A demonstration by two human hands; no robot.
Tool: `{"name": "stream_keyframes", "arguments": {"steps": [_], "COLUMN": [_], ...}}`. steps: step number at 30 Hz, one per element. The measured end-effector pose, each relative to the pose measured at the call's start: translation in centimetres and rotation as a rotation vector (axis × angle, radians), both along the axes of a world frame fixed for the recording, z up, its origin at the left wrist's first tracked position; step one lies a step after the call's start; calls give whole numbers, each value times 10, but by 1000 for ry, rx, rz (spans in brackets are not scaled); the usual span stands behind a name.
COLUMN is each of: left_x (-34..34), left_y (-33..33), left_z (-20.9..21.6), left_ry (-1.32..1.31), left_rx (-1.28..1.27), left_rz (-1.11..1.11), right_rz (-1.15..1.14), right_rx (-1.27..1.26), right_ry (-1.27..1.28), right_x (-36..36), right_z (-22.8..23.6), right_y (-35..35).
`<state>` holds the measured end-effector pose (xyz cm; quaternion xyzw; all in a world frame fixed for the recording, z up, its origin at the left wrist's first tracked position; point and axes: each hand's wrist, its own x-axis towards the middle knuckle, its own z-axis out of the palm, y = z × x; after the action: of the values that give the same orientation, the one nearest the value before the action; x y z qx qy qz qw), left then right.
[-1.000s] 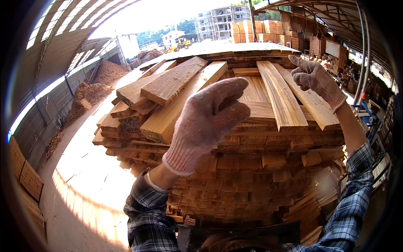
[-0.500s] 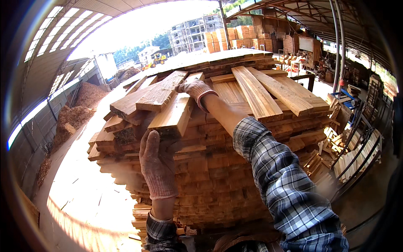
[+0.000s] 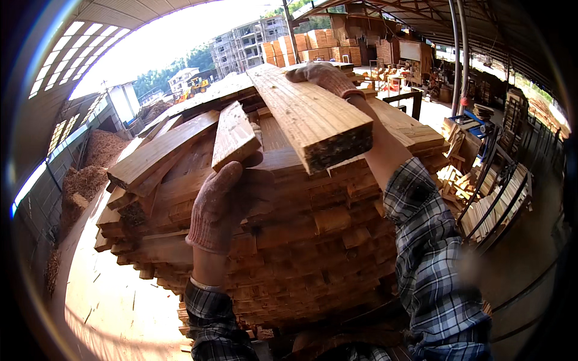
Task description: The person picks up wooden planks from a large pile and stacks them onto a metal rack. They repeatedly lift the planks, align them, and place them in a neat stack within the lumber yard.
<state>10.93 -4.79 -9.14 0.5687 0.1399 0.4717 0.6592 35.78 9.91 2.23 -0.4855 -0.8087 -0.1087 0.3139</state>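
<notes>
Two gloved hands at a stack (image 3: 283,219) of sawn boards. Your right hand (image 3: 327,78) is clamped over the far part of the long board (image 3: 310,114), thumb across its top face; the fingers on its right side are hidden. The long board lies over the stack's top, its dark end grain toward you above the near edge (whether any of its underside bears on the stack cannot be told). Your left hand (image 3: 212,213) is at the near end of the short board (image 3: 233,137), just inside the near edge; its fingers are blurred and shaded, so whether they grip or merely touch cannot be told. A wide board (image 3: 162,147) slants toward the stack's near left corner. The step in hand appears to be handling single boards of the top layer. The next move, as judged here, calls for a firm right grip and support under the long board's near end, kept clear of the short board.
</notes>
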Motion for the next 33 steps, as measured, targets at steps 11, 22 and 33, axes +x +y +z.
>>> {"name": "stream_keyframes", "arguments": {"steps": [11, 22, 33], "left_x": [12, 75, 84], "left_y": [-32, -17, -20], "left_z": [0, -19, 1], "left_ry": [145, -224, 716], "left_rx": [-315, -418, -261], "left_rz": [871, 634, 658], "right_rz": [-9, -9, -9], "right_rx": [-296, -522, -446], "right_ry": [-172, -13, 135], "right_x": [254, 204, 232], "right_z": [-52, -25, -43], "right_y": [62, 68, 80]}}
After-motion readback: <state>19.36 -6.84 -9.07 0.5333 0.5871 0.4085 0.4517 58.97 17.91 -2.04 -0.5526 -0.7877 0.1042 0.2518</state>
